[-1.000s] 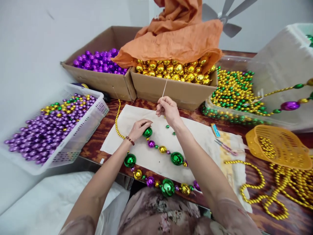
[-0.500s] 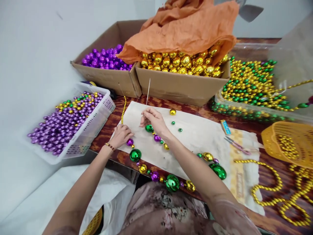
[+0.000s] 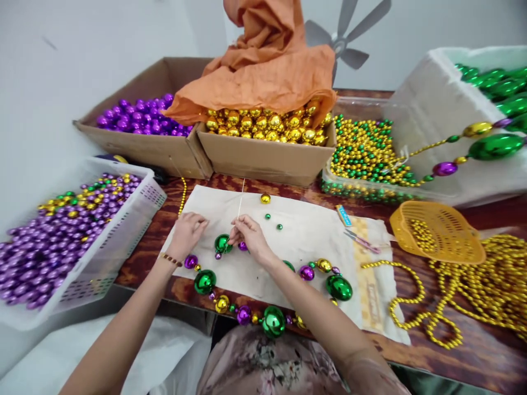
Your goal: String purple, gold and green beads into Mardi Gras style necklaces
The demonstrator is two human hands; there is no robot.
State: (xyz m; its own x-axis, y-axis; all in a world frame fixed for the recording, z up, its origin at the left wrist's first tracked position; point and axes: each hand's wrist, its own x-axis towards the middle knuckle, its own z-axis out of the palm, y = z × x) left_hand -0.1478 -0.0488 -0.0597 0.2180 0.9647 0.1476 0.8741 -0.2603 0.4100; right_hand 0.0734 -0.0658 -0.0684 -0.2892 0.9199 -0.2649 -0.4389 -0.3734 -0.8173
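My right hand [image 3: 249, 236] pinches a thin pale needle or stiff thread [image 3: 241, 198] that points up over the white cloth [image 3: 313, 225]. Just left of those fingers lies a large green bead [image 3: 223, 243]. Toward the cloth's left edge, my left hand [image 3: 188, 233] has bent fingers; what they hold, if anything, is hidden. A strand of gold beads [image 3: 183, 196] runs up behind it. A string of green, purple and gold beads, with a big green bead [image 3: 273, 321], curves along the front edge. A loose gold bead [image 3: 265, 198] and two small green beads lie beyond my right hand.
At the left stands a white basket [image 3: 144, 189] of purple beads. Cardboard boxes [image 3: 263, 162] with purple and gold balls are behind the cloth. A yellow basket [image 3: 461, 241], scissors [image 3: 362, 241] and gold bead chains [image 3: 415, 274] lie right. A white box [image 3: 428, 109] stands back right.
The view has shifted right, showing more of the white box and the fan. My right hand and its needle have come lower and nearer to me, beside the large green bead.
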